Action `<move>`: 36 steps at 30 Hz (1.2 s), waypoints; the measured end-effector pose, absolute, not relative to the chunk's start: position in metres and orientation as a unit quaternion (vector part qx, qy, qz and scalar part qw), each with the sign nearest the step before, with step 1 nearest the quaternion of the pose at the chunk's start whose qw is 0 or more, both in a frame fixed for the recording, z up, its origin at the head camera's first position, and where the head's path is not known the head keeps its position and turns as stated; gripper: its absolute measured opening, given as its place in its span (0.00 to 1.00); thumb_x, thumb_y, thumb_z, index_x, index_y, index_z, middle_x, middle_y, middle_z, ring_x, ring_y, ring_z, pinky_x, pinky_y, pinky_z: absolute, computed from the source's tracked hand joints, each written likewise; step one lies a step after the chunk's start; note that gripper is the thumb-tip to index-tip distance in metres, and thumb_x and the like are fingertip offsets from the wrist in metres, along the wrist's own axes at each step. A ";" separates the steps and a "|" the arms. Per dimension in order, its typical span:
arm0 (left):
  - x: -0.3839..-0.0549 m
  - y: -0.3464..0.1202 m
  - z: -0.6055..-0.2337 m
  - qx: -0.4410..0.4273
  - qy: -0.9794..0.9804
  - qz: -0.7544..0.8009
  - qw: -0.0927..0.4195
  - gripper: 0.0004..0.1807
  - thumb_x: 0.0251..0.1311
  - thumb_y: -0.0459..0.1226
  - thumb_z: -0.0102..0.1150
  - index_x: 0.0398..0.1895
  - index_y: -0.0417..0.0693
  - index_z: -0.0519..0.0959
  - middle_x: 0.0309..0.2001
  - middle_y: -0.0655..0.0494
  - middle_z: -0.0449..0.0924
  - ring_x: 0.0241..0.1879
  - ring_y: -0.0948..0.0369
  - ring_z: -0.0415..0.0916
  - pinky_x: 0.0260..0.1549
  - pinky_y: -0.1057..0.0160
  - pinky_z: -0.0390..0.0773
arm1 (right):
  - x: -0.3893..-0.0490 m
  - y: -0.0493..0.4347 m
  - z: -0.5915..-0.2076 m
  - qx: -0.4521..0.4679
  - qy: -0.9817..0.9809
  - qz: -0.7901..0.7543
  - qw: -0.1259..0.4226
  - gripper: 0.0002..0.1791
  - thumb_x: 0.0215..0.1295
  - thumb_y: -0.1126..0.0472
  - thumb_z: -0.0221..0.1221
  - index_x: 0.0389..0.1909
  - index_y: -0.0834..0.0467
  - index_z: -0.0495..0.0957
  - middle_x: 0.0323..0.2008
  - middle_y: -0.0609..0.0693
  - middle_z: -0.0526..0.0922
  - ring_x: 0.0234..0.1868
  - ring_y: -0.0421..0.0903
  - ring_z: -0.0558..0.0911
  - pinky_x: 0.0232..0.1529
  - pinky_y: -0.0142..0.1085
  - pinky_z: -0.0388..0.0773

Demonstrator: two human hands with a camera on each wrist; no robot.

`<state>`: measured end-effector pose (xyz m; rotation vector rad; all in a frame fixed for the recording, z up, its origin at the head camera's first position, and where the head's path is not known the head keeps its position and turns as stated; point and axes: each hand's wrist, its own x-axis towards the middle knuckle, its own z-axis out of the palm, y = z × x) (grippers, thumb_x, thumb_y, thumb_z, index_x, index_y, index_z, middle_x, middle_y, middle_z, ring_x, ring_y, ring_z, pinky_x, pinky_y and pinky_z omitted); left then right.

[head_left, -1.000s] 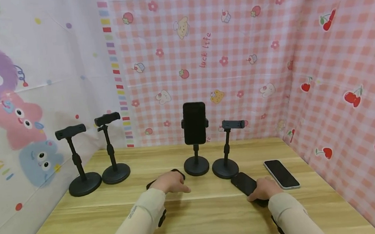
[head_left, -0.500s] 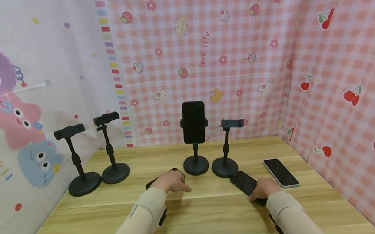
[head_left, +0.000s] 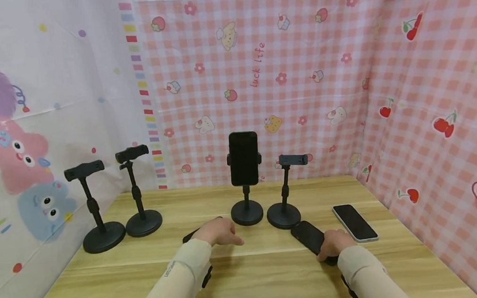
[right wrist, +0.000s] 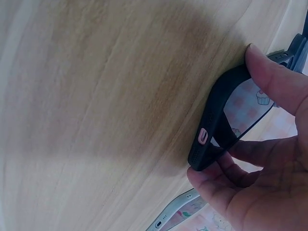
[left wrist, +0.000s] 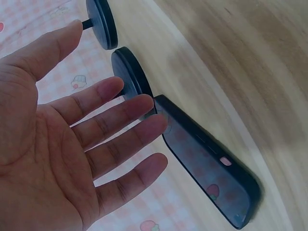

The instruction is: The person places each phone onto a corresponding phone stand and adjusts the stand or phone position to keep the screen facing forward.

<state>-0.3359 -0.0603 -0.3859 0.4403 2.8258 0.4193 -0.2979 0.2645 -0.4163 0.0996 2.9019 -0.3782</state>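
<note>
My right hand (head_left: 335, 244) grips the near end of a black-cased phone (head_left: 307, 236) lying on the table, screen up. In the right wrist view, the thumb (right wrist: 274, 77) is on one long edge of this phone (right wrist: 209, 115) and curled fingers are on the other. My left hand (head_left: 218, 232) is over a second dark phone (head_left: 190, 235), covering most of it. The left wrist view shows that hand's palm and spread, nearly straight fingers (left wrist: 127, 144), fingertips overlapping the dark phone (left wrist: 207, 163), none curled around it.
A white-edged phone (head_left: 355, 222) lies right of my right hand. At the back, one stand holds an upright phone (head_left: 244, 158); beside it is a stand with a bare clamp (head_left: 294, 159). Two more bare stands (head_left: 103, 236) (head_left: 143, 222) are at left. Patterned cloths (head_left: 257, 71) surround the table.
The head view has shifted slightly, with the scene sliding a little left in it. The left hand covers slightly more of its phone; the right hand stays on its phone.
</note>
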 end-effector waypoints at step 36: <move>-0.335 -0.049 -0.373 0.179 0.969 0.125 0.115 0.19 0.59 0.53 0.66 0.23 0.49 0.77 0.24 0.59 0.68 0.25 0.62 0.63 0.27 0.60 0.63 | -0.298 0.269 -0.419 0.019 0.987 -0.135 0.089 0.36 0.46 0.52 0.76 0.48 0.72 0.76 0.41 0.66 0.75 0.44 0.60 0.73 0.50 0.54 0.73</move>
